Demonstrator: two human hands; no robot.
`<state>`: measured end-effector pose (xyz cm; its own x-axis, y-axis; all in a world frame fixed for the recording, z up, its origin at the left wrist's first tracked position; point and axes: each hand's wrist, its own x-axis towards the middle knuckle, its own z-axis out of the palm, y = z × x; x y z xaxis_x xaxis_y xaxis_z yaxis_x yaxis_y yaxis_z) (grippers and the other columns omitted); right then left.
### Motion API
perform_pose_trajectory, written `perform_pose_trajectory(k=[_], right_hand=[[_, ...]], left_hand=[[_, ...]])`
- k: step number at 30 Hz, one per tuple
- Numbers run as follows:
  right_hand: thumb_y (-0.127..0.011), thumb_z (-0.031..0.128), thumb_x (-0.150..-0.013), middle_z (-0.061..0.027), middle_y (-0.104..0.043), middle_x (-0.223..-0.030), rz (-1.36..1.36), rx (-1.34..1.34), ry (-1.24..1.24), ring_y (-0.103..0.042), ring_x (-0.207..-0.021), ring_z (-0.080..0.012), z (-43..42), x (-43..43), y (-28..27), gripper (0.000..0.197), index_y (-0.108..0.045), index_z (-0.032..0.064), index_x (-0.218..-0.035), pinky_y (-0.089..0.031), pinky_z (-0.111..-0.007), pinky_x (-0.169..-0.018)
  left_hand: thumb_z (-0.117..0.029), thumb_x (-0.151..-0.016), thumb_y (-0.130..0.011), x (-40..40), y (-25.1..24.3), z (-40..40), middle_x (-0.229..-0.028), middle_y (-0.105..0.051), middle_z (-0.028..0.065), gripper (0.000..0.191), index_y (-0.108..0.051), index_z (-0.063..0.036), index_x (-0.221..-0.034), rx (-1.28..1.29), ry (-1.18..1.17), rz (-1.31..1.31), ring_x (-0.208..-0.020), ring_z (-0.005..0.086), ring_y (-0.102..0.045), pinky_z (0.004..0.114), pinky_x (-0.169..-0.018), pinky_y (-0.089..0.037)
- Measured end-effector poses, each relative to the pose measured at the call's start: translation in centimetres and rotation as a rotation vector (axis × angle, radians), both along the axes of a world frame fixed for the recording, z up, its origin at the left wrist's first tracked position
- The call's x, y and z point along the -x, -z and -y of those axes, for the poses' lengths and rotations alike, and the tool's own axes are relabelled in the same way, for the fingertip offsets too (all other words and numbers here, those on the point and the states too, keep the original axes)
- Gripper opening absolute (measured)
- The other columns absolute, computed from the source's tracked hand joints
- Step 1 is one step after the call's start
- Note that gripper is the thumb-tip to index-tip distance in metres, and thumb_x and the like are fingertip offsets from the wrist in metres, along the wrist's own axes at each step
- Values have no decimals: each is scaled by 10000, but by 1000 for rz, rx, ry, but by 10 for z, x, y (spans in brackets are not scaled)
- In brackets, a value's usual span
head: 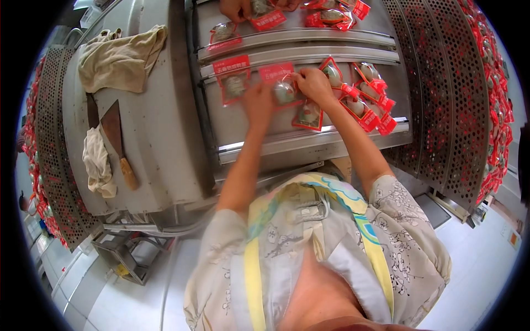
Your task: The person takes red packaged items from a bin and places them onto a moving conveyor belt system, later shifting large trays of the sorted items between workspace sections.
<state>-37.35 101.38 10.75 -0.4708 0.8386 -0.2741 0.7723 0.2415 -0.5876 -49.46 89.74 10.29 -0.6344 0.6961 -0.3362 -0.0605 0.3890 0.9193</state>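
Note:
On the metal work surface, a red-topped clear plastic packet (284, 92) with a pale egg-like item lies between my hands. My right hand (311, 84) pinches its upper right edge. My left hand (257, 101) is blurred at its left side; whether the fingers grip it cannot be told. A similar packet (234, 82) lies flat to the left. Just below my right hand is another packet (309, 115), and one more (331, 73) stands out above right. Several filled packets (367, 105) are heaped at the right.
Another person's hands (237, 9) handle packets across the metal rails (298, 54). At left, a steel housing (155, 165) bears cloths (120, 62) and a wooden-handled scraper (120, 145). Perforated metal bins (447, 95) with red packets flank both sides.

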Motion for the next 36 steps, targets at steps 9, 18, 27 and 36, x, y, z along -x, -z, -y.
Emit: perform_pose_trajectory(k=[9,18,27,36], right_hand=[[-540,376,-816,-202,-633,-762,32,-77,108,-619,-780,-358,-17,15,20,369,-680,35,-804,-469,-428,-717],[-600,172,-806,-176,-648,-772,-556,152,316,-623,-744,-345,-9,-6,58,189,-659,-8,-800,-481,-414,-688],[-646,198,-766,-123,-564,-932,-97,-461,-121,-569,-936,-323,-37,41,9,252,-607,86,-989,-478,-432,-752],[-617,364,-775,-138,-612,-921,237,-365,-323,-605,-862,-343,12,-38,-44,301,-662,86,-882,-488,-439,-733]], left_hand=[[-175,-860,-601,-3,45,-12,-837,-644,52,196,-642,-6,-951,-118,-233,572,-687,139,-594,258,-602,-478],[-31,-782,-605,-58,-14,-13,-1222,-505,143,373,-539,-16,-1149,-210,-76,-883,-1119,316,-468,402,-924,-397],[15,-684,-604,-32,20,-13,-1170,-513,107,369,-600,-83,-1040,-254,192,-1007,-1105,333,-453,437,-934,-377],[-45,-729,-668,-54,-9,28,-985,-585,79,359,-552,-62,-1068,-261,164,-547,-883,224,-565,319,-790,-462]])
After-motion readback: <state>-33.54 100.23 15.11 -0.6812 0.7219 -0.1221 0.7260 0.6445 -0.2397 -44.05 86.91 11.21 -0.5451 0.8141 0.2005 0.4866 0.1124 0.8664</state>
